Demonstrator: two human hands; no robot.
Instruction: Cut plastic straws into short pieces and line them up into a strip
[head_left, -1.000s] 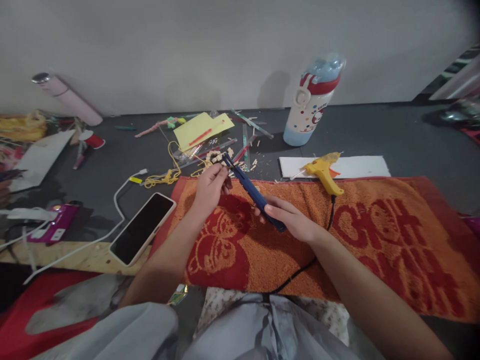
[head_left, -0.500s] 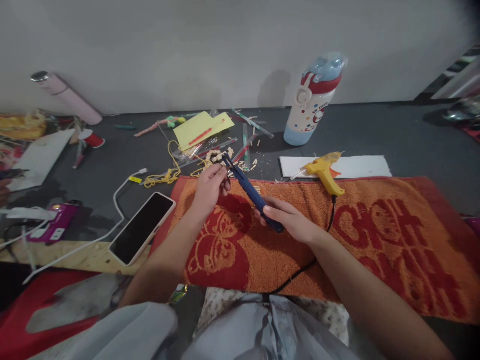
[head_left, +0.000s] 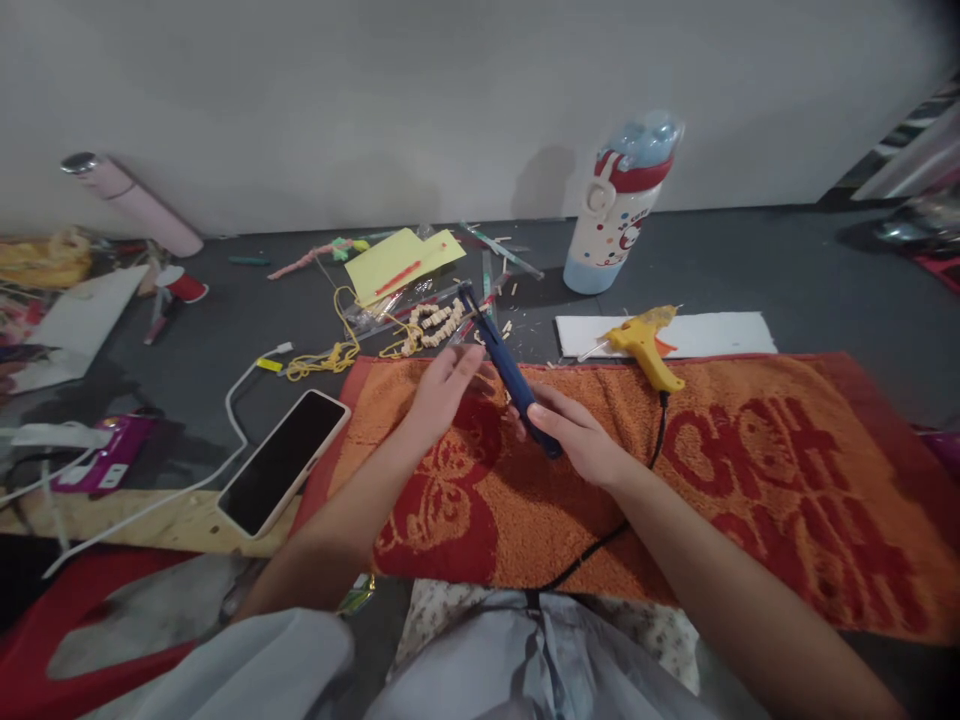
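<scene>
My right hand (head_left: 574,428) is closed around the lower end of a long dark-blue tool (head_left: 510,375) with a narrow dark tip; its exact kind is unclear. The tool slants up and left above an orange towel (head_left: 600,520). My left hand (head_left: 454,380) is open just left of the tool, with fingers extended and nothing visible in them. Beyond the tip lie a string of small pale wooden pieces (head_left: 435,330) and loose bits of the same colour. A yellow cord (head_left: 330,357) lies to the left.
A yellow glue gun (head_left: 645,345) rests on a white strip (head_left: 724,333). Behind it stands a blue-and-white bottle (head_left: 619,220). A phone (head_left: 285,462), a white cable (head_left: 232,405) and a pink flask (head_left: 139,205) are on the left. Yellow paper (head_left: 405,262) lies at the back.
My left hand has drawn back from the tool's tip, and its fingers have opened out. The tool has shifted slightly, its tip now farther right and up, still in my right hand.
</scene>
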